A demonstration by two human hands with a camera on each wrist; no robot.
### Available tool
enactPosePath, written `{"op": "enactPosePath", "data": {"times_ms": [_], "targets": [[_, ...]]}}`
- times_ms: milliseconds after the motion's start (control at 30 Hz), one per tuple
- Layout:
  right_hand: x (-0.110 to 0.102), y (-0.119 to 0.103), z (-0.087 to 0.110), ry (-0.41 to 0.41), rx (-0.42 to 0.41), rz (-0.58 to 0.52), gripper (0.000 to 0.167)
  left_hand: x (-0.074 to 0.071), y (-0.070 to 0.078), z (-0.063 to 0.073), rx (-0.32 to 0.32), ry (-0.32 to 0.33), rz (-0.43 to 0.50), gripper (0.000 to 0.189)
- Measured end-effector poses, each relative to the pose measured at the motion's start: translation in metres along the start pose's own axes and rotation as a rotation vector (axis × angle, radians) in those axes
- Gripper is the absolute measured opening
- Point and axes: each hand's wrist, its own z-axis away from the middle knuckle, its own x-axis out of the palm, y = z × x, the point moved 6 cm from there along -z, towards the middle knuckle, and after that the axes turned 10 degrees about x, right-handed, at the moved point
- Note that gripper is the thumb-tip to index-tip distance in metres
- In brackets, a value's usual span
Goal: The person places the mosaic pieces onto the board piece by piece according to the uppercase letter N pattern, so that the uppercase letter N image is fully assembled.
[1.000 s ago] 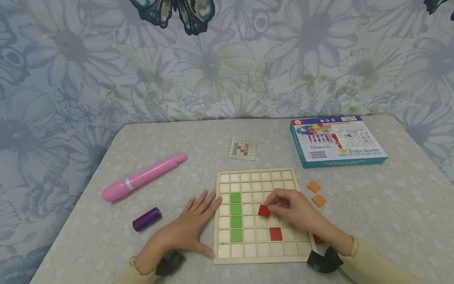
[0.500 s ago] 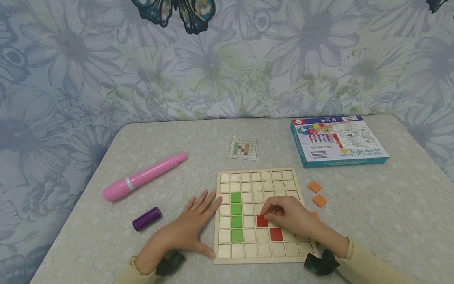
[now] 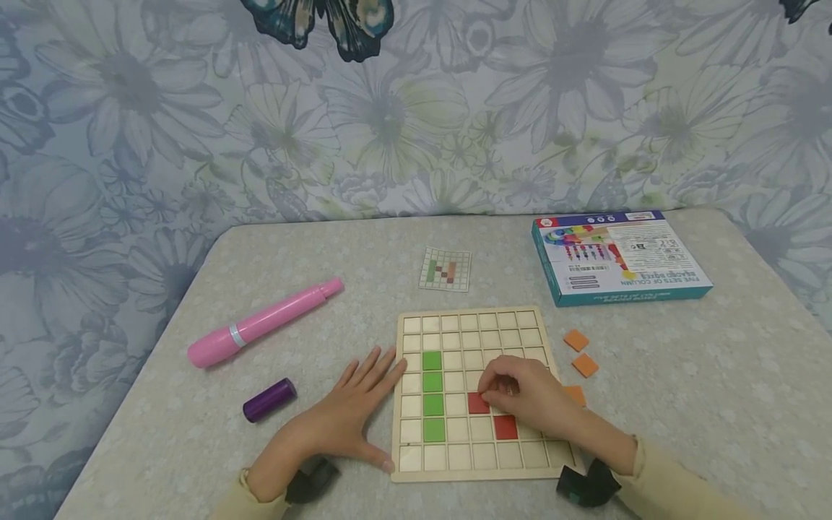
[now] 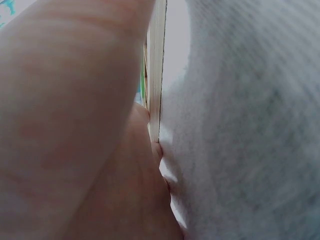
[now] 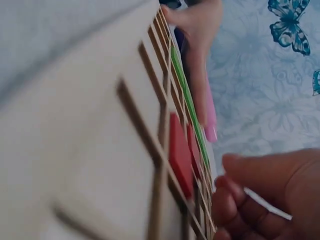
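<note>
In the head view, my right hand [image 3: 529, 393] holds its curled thumb and forefinger at the upper right corner of a red square tile [image 3: 477, 404]. That tile lies at a cell of the wooden grid board [image 3: 411, 460]; whether it sits fully down cannot be told. Diagonally below it, a second red tile [image 3: 505, 427] fills another cell. Several green tiles [image 3: 432, 382] form a column on the board's left side. My left hand [image 3: 344, 419] lies with spread fingers against the board's left edge. The right wrist view shows the right fingertips [image 5: 227, 162] close above the board.
Orange tiles [image 3: 585, 365] lie right of the board, one partly hidden by the right hand. Behind the board are a small pattern card [image 3: 445, 269] and a flat box [image 3: 620, 260]. A pink pen-shaped object [image 3: 266, 322] and a purple cylinder [image 3: 269, 400] lie left.
My right hand has carried the red tile down and slightly left, from above the board to the cell up and left of the other red tile. The left hand has stayed still.
</note>
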Motion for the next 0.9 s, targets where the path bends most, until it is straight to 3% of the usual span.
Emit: {"op": "enactPosePath", "data": {"times_ms": [167,400,667,800,900], "targets": [[-0.03,0.003,0.011,0.034,0.047,-0.028,0.009,0.001,0.0,0.0,-0.004,-0.002,0.006,0.129],[-0.069,0.035,0.052,0.071,0.178,-0.036,0.007,-0.001,0.0,0.0,-0.01,-0.005,0.0,0.13],[-0.07,0.063,0.085,0.036,0.087,0.071,0.018,0.0,0.0,0.001,-0.015,-0.009,0.007,0.13],[-0.065,0.064,0.09,0.025,0.023,0.113,0.024,0.0,-0.001,0.001,-0.017,-0.014,-0.001,0.13],[-0.062,0.063,0.09,0.009,0.024,0.137,0.026,0.0,-0.001,0.0,-0.015,-0.015,-0.001,0.13]]}}
